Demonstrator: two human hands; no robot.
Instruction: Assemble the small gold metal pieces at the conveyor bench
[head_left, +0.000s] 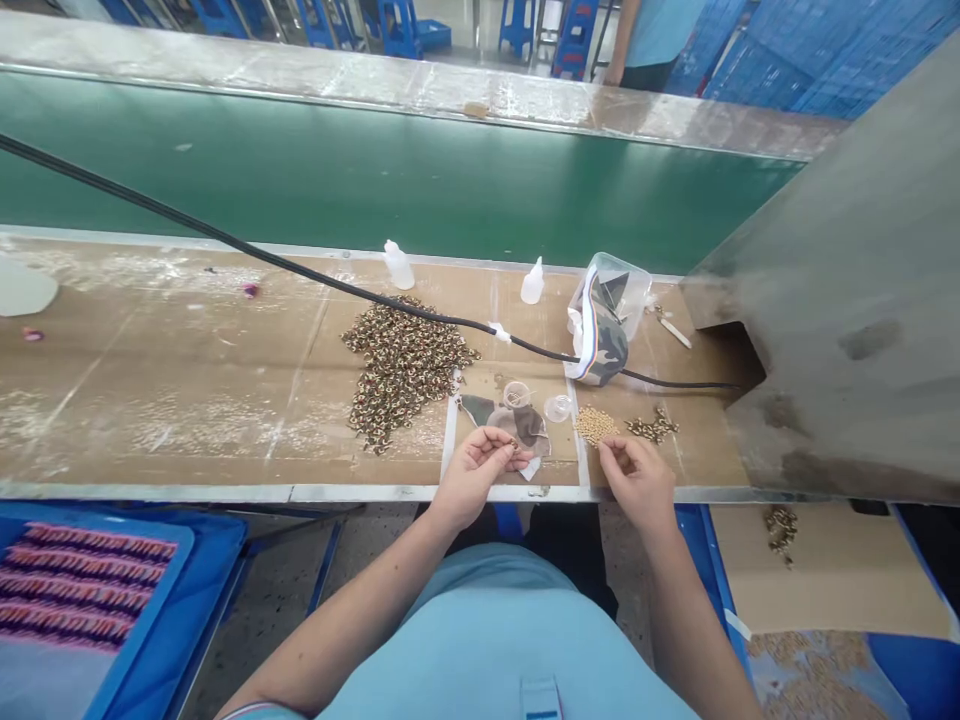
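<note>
My left hand (478, 472) pinches a small dark-and-gold piece (514, 447) between thumb and fingertips, above a camouflage cloth (534, 428). At the near edge of a small heap of tan beads (596, 424) is my right hand (640, 481), thumb and forefinger drawn together; whatever lies between the tips is too small to make out. A large pile of dark-and-gold pieces (405, 362) spreads to the left of the cloth. A smaller cluster of similar pieces (654, 427) lies just beyond my right hand. Two small clear round dishes (516, 395) stand behind my hands.
Two white squeeze bottles (399, 266) stand along the back of the bench. A black cable (330, 282) crosses above it. Camouflage fabric (611, 340) drapes from a clear plastic tub (637, 290). A grey metal housing (855, 300) rises at right, and a green conveyor belt (360, 165) runs behind.
</note>
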